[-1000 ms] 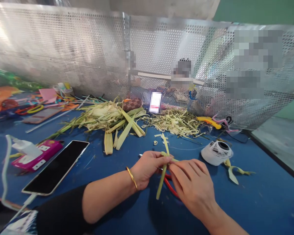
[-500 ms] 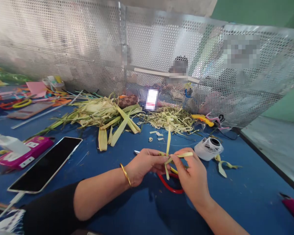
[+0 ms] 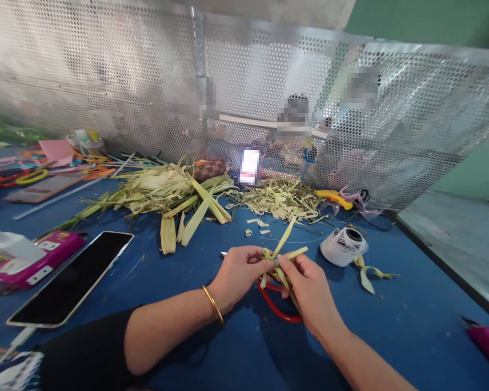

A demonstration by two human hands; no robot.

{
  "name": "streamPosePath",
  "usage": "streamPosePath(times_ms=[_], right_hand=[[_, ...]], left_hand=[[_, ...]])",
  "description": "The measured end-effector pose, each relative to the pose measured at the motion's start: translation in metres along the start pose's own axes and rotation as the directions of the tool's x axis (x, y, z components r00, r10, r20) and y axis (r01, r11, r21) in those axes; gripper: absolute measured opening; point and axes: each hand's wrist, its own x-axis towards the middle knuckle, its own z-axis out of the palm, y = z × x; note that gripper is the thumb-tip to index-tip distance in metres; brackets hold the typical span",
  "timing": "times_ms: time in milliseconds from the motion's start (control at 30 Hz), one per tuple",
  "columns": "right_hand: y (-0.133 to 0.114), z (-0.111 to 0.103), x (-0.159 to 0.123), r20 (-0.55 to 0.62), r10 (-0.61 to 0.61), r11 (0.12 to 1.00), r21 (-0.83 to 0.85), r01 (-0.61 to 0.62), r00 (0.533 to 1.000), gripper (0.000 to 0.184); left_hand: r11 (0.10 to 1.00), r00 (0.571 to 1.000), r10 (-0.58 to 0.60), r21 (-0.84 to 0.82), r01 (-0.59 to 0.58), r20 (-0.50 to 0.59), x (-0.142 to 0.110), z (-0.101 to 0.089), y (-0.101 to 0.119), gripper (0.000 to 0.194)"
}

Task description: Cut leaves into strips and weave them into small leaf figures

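Note:
Pale green leaf strips [image 3: 284, 239] cross one another between my fingertips, some ends pointing up and others hanging down. My left hand [image 3: 244, 274], with a gold bangle at the wrist, pinches the strips where they cross. From the other side my right hand [image 3: 309, 288] is closed on the same strips, thumb against them. Below both hands lie red-handled scissors [image 3: 283, 312] on the blue table, partly hidden; a metal tip shows left of my left hand. A spool of white thread [image 3: 342, 248] stands to the right of my right hand.
Dried leaf husks [image 3: 158, 187] and a heap of shredded strips [image 3: 280, 198] lie behind my hands. A black-screened phone [image 3: 73, 279] and a magenta power strip [image 3: 44, 260] are at left. A perforated metal screen [image 3: 260, 70] closes off the back, people behind it.
The upright strip now leans right, and another strip hangs down under my right hand. Both hands have turned slightly around the crossing, my right fingers curling closer. The view has shifted a little.

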Motion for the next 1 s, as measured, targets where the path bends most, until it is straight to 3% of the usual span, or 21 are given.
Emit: streamPosePath(times_ms=[67,133,233,333,433,533,633,700,767,933,1000], right_hand=[[-0.001,-0.001,-0.001,0.056,0.036,0.998,0.040,-0.039,0.998,0.036],[-0.002,-0.004,-0.002,0.108,-0.009,1.000,0.010,0.008,0.994,0.031],[0.000,-0.010,-0.004,0.202,-0.254,0.944,-0.161,0.288,0.946,0.024],[0.002,-0.015,-0.003,0.345,-0.524,0.712,-0.324,0.622,0.779,0.029],[0.002,-0.017,-0.003,0.455,-0.660,0.442,-0.409,0.799,0.598,0.033],[0.000,-0.016,-0.002,0.450,-0.775,0.180,-0.514,0.839,0.443,0.024],[-0.003,-0.015,-0.001,0.366,-0.865,0.063,-0.599,0.798,0.343,0.017],[-0.004,-0.015,0.001,0.337,-0.878,0.069,-0.614,0.786,0.340,0.016],[-0.004,-0.015,0.003,0.325,-0.865,0.110,-0.619,0.778,0.381,0.016],[0.004,-0.019,0.009,0.226,-0.783,0.290,-0.692,0.661,0.580,0.017],[0.008,-0.020,0.011,0.188,-0.749,0.340,-0.714,0.612,0.636,0.020]], left_hand=[[0.999,0.996,-0.018,-0.031,0.015,-0.090,0.002,-0.002,0.001,0.014],[0.998,0.986,-0.029,-0.056,0.020,-0.163,0.005,-0.006,0.003,0.015],[0.994,0.981,-0.048,-0.101,0.029,-0.190,0.007,-0.010,0.006,0.018],[0.992,0.983,-0.043,-0.124,0.022,-0.176,0.008,-0.010,0.008,0.019],[0.994,0.982,-0.036,-0.105,0.017,-0.185,0.007,-0.008,0.006,0.016],[0.997,0.978,-0.040,-0.076,0.024,-0.204,0.007,-0.006,0.003,0.019],[0.998,0.982,-0.046,-0.060,0.035,-0.181,0.005,-0.004,0.002,0.017],[0.999,0.987,-0.038,-0.030,0.034,-0.156,0.004,-0.002,0.002,0.012],[0.999,0.993,-0.027,0.016,0.029,-0.118,0.002,-0.001,0.003,0.007],[0.996,0.998,-0.044,0.076,0.047,-0.033,-0.001,0.000,0.003,0.001],[0.996,0.999,-0.044,0.072,0.044,-0.005,-0.002,0.001,0.003,0.004]])
